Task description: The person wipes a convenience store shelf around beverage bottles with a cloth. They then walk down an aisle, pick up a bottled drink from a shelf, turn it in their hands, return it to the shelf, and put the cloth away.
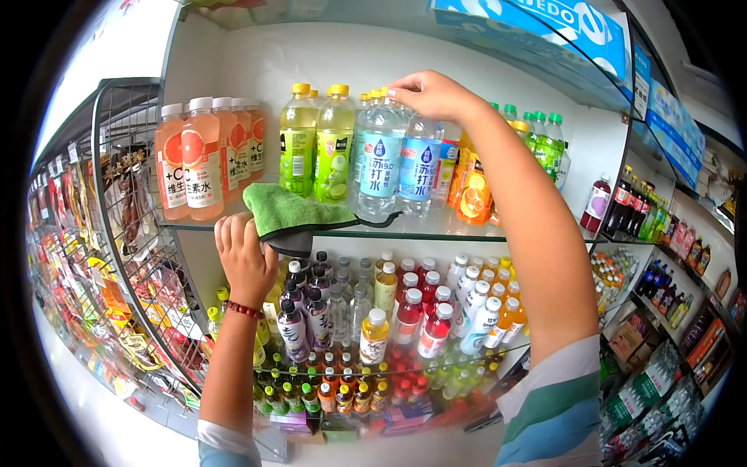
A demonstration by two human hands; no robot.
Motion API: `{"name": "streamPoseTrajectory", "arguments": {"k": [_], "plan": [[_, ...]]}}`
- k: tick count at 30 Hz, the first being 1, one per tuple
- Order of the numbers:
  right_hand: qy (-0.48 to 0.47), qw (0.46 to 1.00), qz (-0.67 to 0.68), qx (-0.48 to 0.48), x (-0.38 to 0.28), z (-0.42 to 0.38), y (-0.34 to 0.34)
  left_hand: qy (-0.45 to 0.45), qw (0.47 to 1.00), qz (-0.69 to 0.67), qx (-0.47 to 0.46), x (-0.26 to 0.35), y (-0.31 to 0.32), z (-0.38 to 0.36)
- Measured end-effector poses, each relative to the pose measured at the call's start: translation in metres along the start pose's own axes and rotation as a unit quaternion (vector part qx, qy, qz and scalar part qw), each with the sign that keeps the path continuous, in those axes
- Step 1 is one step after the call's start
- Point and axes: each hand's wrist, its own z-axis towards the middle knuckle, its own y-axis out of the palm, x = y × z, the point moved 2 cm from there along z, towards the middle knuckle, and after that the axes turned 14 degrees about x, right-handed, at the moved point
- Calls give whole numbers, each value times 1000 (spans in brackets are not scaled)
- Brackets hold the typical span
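Observation:
My left hand (244, 261) grips a green and dark grey cleaning cloth (294, 212) at the front edge of the glass shelf (451, 235). The cloth bunches over that edge, and a thin dark cord trails from it to the right. Higher up, my right hand (437, 95) closes its fingers over the top of a clear water bottle (381, 167) with a pale blue label. Its cap is partly hidden by my fingers. A second such water bottle (420, 170) stands upright beside it, its top behind my hand. Yellow-capped green drink bottles (333, 152) stand to the left.
Pink grapefruit drink bottles (204, 159) fill the shelf's left end; orange drink bottles (473, 187) and green bottles (549, 144) stand right. Below are rows of mixed bottles (373, 336). A wire rack (128, 226) of packets borders the left. Blue cartons (572, 27) sit overhead.

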Motion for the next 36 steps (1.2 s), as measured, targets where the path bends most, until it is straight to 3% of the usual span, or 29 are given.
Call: {"name": "streamPoseTrajectory", "arguments": {"k": [16, 17, 18, 20, 22, 24, 25, 27, 29, 32, 35, 36], "plan": [[30, 999, -9, -32, -6, -4, -2, -4, 1000, -7, -5, 0, -1, 2], [-86, 988, -32, 123, -4, -3, 3, -4, 1000, -7, -4, 0, -2, 2], [-198, 940, -56, 273, -5, -4, 5, -3, 1000, -5, -5, 0, -2, 2], [-254, 909, 76, 321, -48, -24, 2, -5, 1000, -3, -2, 0, 0, 2], [-333, 889, 81, 306, -88, -48, 27, -3, 1000, -3, 1, 0, 0, 1], [-375, 899, 105, 203, -119, -86, 70, -5, 1000, -2, 6, 2, -1, 2], [-405, 898, 15, 173, -121, -100, 98, -7, 1000, 2, 12, 3, -1, 2], [-395, 913, -72, 68, -122, -127, 135, 5, 1000, 6, 14, 1, 1, -2], [-382, 917, -17, 112, -110, -135, 171, -13, 1000, 0, 8, -2, 1, -3], [-267, 940, 100, 188, -102, -130, 195, -15, 1000, -6, 5, -1, 0, -3], [-204, 963, 77, 159, -119, -132, 195, -4, 1000, -5, 17, -11, 11, -16], [-217, 950, 86, 205, -124, -134, 196, 10, 999, 6, 39, -13, 14, -20]]}}
